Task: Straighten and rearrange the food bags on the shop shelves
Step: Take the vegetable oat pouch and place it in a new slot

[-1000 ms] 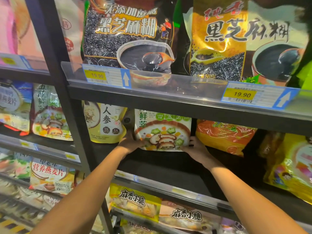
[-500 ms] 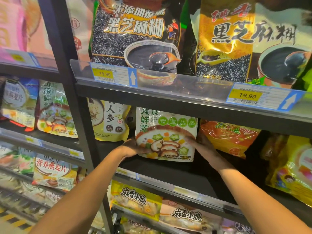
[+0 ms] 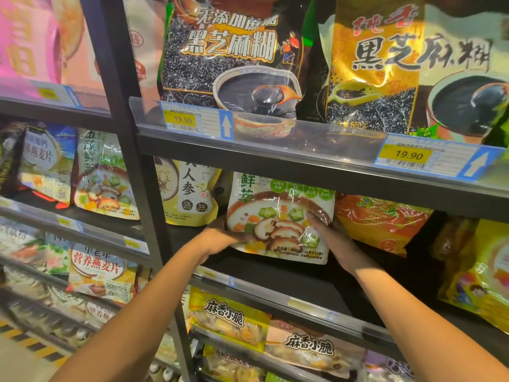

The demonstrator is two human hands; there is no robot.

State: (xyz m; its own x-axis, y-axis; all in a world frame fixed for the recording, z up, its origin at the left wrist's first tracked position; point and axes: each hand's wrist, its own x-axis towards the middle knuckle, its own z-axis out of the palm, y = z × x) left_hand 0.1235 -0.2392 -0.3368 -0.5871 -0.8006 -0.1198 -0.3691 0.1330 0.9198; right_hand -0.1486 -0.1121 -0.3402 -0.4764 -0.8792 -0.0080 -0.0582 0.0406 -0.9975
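Observation:
A white bag printed with a bowl of mushrooms and okra [image 3: 278,216] stands on the dark middle shelf [image 3: 275,274], its top hidden behind the shelf above. My left hand [image 3: 220,235] grips its lower left corner. My right hand [image 3: 334,238] holds its right edge, thumb across the front. A yellow ginseng bag [image 3: 190,193] stands just left of it and an orange bag [image 3: 377,221] leans just right of it.
Two black sesame paste bags [image 3: 228,56] [image 3: 407,67] fill the shelf above, behind price tags [image 3: 407,155]. A yellow bag [image 3: 479,271] lies at the far right. Snack bags [image 3: 228,315] sit below. A black upright post [image 3: 137,161] divides off the left bay of oatmeal bags [image 3: 102,268].
Both hands have drawn the mushroom bag forward and slightly right, and it now stands nearer the shelf's front. My right thumb has come across its front.

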